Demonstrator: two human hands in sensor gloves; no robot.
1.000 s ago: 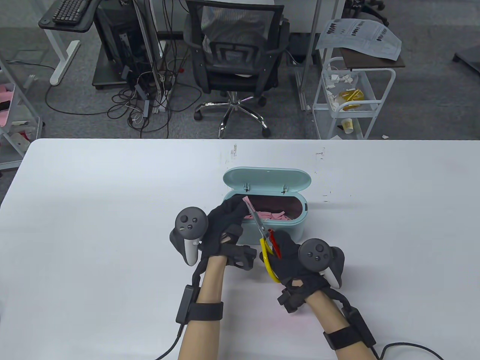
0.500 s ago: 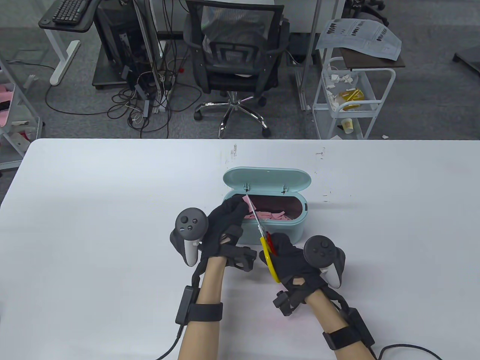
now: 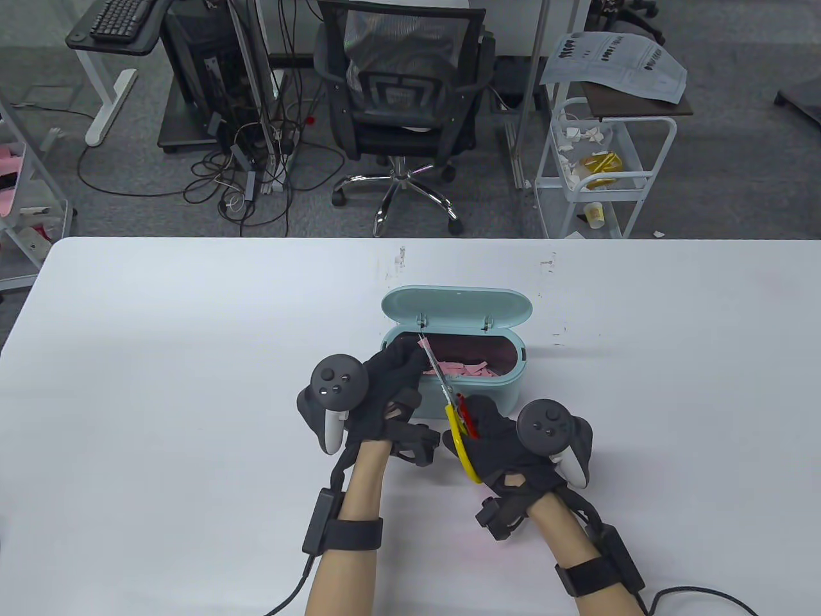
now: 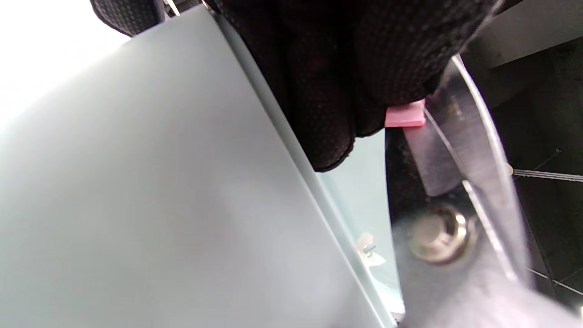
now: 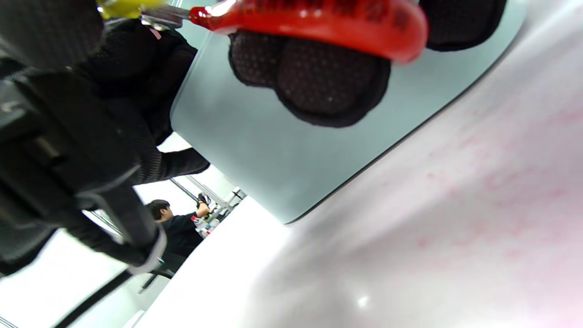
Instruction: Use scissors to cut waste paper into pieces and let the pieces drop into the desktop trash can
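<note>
A pale teal desktop trash can [image 3: 500,385] stands on the white table with its lid [image 3: 457,307] flipped back; pink paper pieces [image 3: 465,369] lie inside. My left hand [image 3: 392,372] pinches a small pink paper scrap [image 3: 423,347] over the can's left end; the left wrist view shows that scrap [image 4: 405,116] between the fingertips, against the blade [image 4: 460,136]. My right hand [image 3: 497,443] grips the scissors [image 3: 449,398] by their yellow and red handles [image 3: 463,436]. The blades look closed, reaching past the scrap toward the hinge. The red handle [image 5: 314,20] crosses my right fingers [image 5: 319,77].
The white table [image 3: 160,359] spreads wide on both sides of the can. Beyond its far edge stand an office chair [image 3: 404,96], a white wire cart [image 3: 600,167] with scraps, and a desk with cables [image 3: 244,160]. A person [image 5: 175,228] sits far off in the right wrist view.
The scissor handles have squeezed together and the blades have closed on the pink scrap. My left hand has shifted slightly right toward the can; the right hand has barely moved.
</note>
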